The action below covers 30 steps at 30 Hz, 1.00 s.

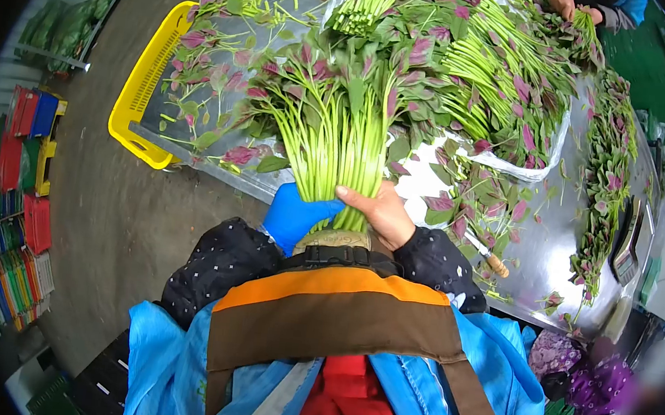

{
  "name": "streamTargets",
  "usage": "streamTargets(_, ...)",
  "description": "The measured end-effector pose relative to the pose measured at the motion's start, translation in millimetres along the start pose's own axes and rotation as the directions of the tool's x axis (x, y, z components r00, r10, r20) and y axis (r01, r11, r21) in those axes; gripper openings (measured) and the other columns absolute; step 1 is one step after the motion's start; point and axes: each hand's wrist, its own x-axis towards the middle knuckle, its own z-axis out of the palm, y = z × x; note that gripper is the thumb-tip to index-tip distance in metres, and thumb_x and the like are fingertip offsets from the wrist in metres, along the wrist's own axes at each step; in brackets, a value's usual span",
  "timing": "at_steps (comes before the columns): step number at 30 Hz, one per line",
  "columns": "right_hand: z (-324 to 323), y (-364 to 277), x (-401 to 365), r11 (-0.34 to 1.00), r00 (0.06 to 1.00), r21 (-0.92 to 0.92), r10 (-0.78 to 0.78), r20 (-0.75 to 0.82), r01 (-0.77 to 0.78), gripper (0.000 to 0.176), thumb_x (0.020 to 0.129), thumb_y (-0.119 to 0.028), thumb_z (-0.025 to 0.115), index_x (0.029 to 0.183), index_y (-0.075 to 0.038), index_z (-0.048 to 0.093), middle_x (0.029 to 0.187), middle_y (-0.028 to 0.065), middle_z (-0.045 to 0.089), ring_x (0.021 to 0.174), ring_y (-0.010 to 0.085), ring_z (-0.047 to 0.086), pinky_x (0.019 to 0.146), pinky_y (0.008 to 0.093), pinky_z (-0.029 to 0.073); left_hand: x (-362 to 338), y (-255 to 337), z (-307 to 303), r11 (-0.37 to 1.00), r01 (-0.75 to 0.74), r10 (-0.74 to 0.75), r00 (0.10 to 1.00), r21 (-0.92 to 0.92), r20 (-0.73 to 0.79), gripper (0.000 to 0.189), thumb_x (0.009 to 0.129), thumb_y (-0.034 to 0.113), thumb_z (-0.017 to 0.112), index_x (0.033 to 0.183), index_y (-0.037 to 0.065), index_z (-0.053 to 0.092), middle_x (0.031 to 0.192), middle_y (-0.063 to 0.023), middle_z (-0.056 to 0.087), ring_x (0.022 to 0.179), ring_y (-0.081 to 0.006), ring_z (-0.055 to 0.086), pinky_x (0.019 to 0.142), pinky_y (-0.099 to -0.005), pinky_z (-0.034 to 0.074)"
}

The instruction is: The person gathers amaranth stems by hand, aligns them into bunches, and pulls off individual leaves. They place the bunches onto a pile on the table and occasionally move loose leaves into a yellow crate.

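Note:
A large bunch of red amaranth (332,138) stands upright in front of my chest, its green stems gathered and its purple-green leaves pointing away from me. My left hand (298,214), in a blue glove, is closed round the left side of the stems. From the right, my bare right hand (380,212) wraps the same stems, its thumb lying across their front. The fingers behind the stems are hidden. Just right of my right hand, a knife with a wooden handle (496,265) lies on the metal table (538,257), its blade partly under loose leaves.
More amaranth bunches (492,78) are piled on the table beyond, some on white plastic. Loose leaves (216,82) lie at left beside a yellow crate (147,83). A row of stems (603,179) runs down the right side. A co-worker's hands (569,4) hold greens at top right.

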Motion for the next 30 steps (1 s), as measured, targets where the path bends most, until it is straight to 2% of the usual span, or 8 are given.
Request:
streamTargets(9,-11.3,-82.8,-32.1,0.975,0.965,-0.222,-0.070,-0.251,0.013,0.026,0.095,-0.027,0.047,0.100,-0.002,0.054,0.063,-0.0010,0.052,0.051,0.0077,0.051,0.047,0.0232,0.043,-17.4,52.8,-15.3,0.938,0.026,0.008,0.995,-0.347,0.096,0.029,0.084,0.014,0.060,0.108,-0.001,0.056,0.089,-0.0064,0.061,0.076,-0.0158,0.058,0.064,-0.0288,0.049)
streamTargets(11,-43.3,-101.9,-55.3,0.998,0.982,-0.054,-0.043,-0.186,0.033,0.026,0.094,-0.027,0.048,0.102,-0.002,0.053,0.059,-0.0037,0.044,0.046,0.0053,0.041,0.041,0.0214,0.036,-38.2,118.5,-53.1,0.796,0.085,0.192,0.903,-0.600,0.383,0.031,0.092,0.023,0.050,0.112,-0.001,0.053,0.083,-0.0033,0.058,0.069,-0.0128,0.055,0.057,-0.0238,0.046)
streamTargets(13,-62.4,-134.3,-55.4,0.986,0.986,0.078,-0.138,-0.094,0.145,0.027,0.094,-0.027,0.049,0.104,-0.002,0.053,0.055,-0.0064,0.036,0.040,0.0029,0.031,0.035,0.0196,0.030,-26.7,115.3,-38.8,0.939,-0.057,0.049,0.998,-0.340,-0.033,0.033,0.092,0.029,0.052,0.108,0.000,0.056,0.077,-0.0036,0.056,0.066,-0.0107,0.053,0.059,-0.0250,0.045)
streamTargets(16,-63.6,-166.8,-72.7,0.988,0.986,0.044,-0.141,-0.087,0.145,0.029,0.092,-0.026,0.051,0.105,0.000,0.051,0.055,-0.0086,0.036,0.039,0.0030,0.030,0.036,0.0196,0.026,-31.1,150.7,-38.7,0.763,0.131,0.007,0.978,-0.633,0.211,0.028,0.092,0.025,0.053,0.108,0.003,0.055,0.087,-0.0012,0.059,0.066,-0.0071,0.052,0.061,-0.0225,0.044)
streamTargets(17,-67.7,-181.9,-80.6,0.892,0.978,0.409,-0.211,0.000,0.192,0.026,0.092,-0.023,0.051,0.103,0.000,0.053,0.054,-0.0084,0.034,0.039,0.0034,0.031,0.036,0.0198,0.025,-32.6,156.6,-44.1,0.906,0.005,0.074,0.983,-0.424,0.169,0.029,0.091,0.025,0.053,0.111,0.004,0.054,0.088,-0.0016,0.059,0.065,-0.0072,0.053,0.059,-0.0229,0.044)
streamTargets(19,-70.4,-147.4,-59.1,0.939,0.940,-0.291,-0.255,-0.225,0.185,0.023,0.093,-0.022,0.051,0.102,-0.001,0.055,0.052,-0.0080,0.034,0.038,0.0034,0.030,0.035,0.0199,0.023,-24.5,137.7,-31.7,0.975,-0.069,0.066,0.998,-0.211,-0.021,0.030,0.092,0.025,0.053,0.112,0.003,0.054,0.087,-0.0002,0.059,0.061,-0.0078,0.050,0.059,-0.0235,0.045)
streamTargets(21,-59.4,-164.8,-76.8,0.991,0.979,0.002,-0.128,-0.160,0.130,0.024,0.093,-0.024,0.053,0.104,-0.003,0.056,0.052,-0.0072,0.035,0.037,0.0032,0.030,0.035,0.0201,0.023,-28.0,158.7,-29.1,0.919,-0.091,0.117,0.992,-0.384,0.044,0.030,0.093,0.025,0.052,0.111,0.001,0.055,0.081,0.0021,0.056,0.061,-0.0084,0.051,0.061,-0.0243,0.046)
streamTargets(30,-88.2,-159.5,-79.5,0.933,0.821,-0.120,-0.356,-0.445,0.340,0.025,0.092,-0.031,0.054,0.100,-0.008,0.058,0.050,-0.0067,0.038,0.037,0.0039,0.032,0.035,0.0209,0.024,-19.5,171.8,-26.9,0.820,-0.361,0.419,0.908,-0.444,0.035,0.036,0.092,0.021,0.054,0.118,-0.004,0.051,0.083,-0.0036,0.058,0.070,-0.0143,0.057,0.063,-0.0282,0.048)
